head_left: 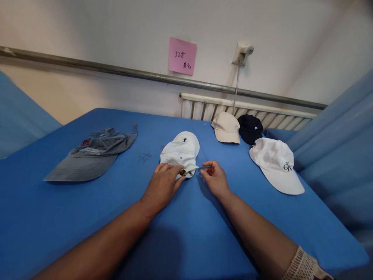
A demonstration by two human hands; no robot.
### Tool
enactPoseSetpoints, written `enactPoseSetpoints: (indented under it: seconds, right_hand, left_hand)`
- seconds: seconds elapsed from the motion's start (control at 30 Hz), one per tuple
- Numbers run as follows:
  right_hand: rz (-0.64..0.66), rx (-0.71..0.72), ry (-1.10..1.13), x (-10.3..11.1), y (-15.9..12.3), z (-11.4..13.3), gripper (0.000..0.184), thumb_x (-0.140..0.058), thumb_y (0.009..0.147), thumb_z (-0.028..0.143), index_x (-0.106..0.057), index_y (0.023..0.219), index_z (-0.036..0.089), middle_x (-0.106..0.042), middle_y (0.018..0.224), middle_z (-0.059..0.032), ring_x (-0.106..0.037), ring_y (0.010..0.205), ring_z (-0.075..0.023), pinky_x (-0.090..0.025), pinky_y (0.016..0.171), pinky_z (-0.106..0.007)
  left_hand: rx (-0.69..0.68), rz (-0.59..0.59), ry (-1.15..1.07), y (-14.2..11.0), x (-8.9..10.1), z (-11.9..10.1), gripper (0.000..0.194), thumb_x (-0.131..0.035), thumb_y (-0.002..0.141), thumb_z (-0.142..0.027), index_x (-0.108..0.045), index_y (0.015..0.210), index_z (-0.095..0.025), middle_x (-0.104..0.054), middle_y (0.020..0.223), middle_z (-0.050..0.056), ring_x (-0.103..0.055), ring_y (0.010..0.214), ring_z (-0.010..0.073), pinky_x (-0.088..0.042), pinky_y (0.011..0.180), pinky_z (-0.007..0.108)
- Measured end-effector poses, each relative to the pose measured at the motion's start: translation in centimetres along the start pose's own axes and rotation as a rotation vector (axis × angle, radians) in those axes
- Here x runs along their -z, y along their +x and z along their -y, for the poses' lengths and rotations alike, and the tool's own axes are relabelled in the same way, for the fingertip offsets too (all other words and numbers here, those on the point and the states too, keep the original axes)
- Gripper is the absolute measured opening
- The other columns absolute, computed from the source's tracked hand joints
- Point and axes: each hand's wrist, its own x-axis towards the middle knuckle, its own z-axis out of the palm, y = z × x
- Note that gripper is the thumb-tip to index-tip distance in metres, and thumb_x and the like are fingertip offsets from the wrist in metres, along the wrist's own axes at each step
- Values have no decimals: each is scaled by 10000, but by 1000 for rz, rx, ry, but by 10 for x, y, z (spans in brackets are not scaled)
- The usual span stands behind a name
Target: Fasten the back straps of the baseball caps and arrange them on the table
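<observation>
A white baseball cap (180, 149) with a small dark logo on its front lies in the middle of the blue table, its brim away from me and its back opening near me. My left hand (164, 182) is closed on the near left edge of that cap, beside a small brass-coloured buckle (183, 172). At the cap's near right edge, my right hand (215, 179) has thumb and forefinger pinched by a thin pale tip, which looks like the end of the strap. The fingertips partly hide what they hold.
A grey cap (93, 155) lies at the left. At the right are a beige cap (226, 128), a navy cap (250, 127) and a white cap with dark letters (275, 163). A radiator (201, 109) stands behind the blue table (101, 225); blue curtains (344, 147) hang at the sides.
</observation>
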Motion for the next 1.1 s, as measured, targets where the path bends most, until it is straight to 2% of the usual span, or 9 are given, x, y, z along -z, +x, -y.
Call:
enactPoseSetpoints:
  seconds: [0.13,0.2,0.27,0.33,0.43,0.53,0.7,0.87,1.1]
  right_hand:
    - [160,360,-261,-6,-12,14,453,-704,700,191,-577,1133,230,-559,1237,-99,-531,1147,-252,-461,936,-414]
    - [149,395,-295,-12,-18,19,517,-711,695,185,-549,1184,228,-522,1289,-114,-502,1183,-262,-425,994,-439]
    - [35,282,-261,-16,-23,21,439,-701,719,230,-555,1133,212,-580,1161,-105,-575,1009,-234,-471,910,-415]
    - [-19,47,-142,-19,-28,22,261,-667,768,328,-579,975,197,-626,896,-54,-580,715,-171,-503,695,-340]
    - [190,-347,168,-20,-33,27,330,-647,777,502,-581,771,178,-625,698,-21,-475,466,-95,-355,429,-231]
    - [365,-532,508,-20,-34,37,401,-730,708,532,-639,803,152,-690,808,-65,-499,481,-73,-296,397,-191]
    - [297,-615,732,-19,-27,40,353,-880,560,320,-658,776,150,-630,688,4,-450,484,-46,-275,397,-164]
    - [233,-597,688,-18,-26,32,337,-866,552,272,-672,790,134,-614,647,6,-487,504,-66,-306,420,-185]
    - [130,-503,586,-18,-34,35,381,-848,559,289,-690,877,150,-685,777,-27,-553,596,-95,-349,462,-194]
  left_hand:
    - [-8,-8,-105,1,2,8,206,-550,902,-306,-662,1044,-208,-711,958,61,-614,948,246,-414,936,441]
    - [-32,-2,-151,1,4,10,213,-543,903,-313,-662,1052,-220,-711,965,53,-618,950,235,-426,930,429]
    - [-47,-1,-172,-1,6,11,209,-541,902,-320,-662,1044,-227,-712,960,45,-618,953,227,-427,932,420]
    - [-42,-16,-179,-2,9,11,208,-546,900,-334,-662,1036,-228,-712,960,44,-614,960,228,-424,936,419]
    - [-10,-67,-189,-4,11,9,207,-558,896,-344,-660,1032,-226,-709,974,50,-605,973,234,-427,923,414]
    - [-5,-93,-206,-6,11,6,201,-576,891,-334,-649,1043,-227,-701,991,49,-595,985,229,-427,913,399]
    - [-65,-25,-246,-6,9,3,201,-590,876,-320,-641,1047,-229,-695,1010,43,-594,993,227,-436,903,390]
    - [-64,17,-339,-3,4,2,146,-528,911,-274,-663,947,-234,-707,967,21,-605,968,198,-440,902,362]
    - [59,77,-432,0,-3,4,127,-581,860,-294,-670,820,-213,-697,831,9,-604,854,186,-454,808,327]
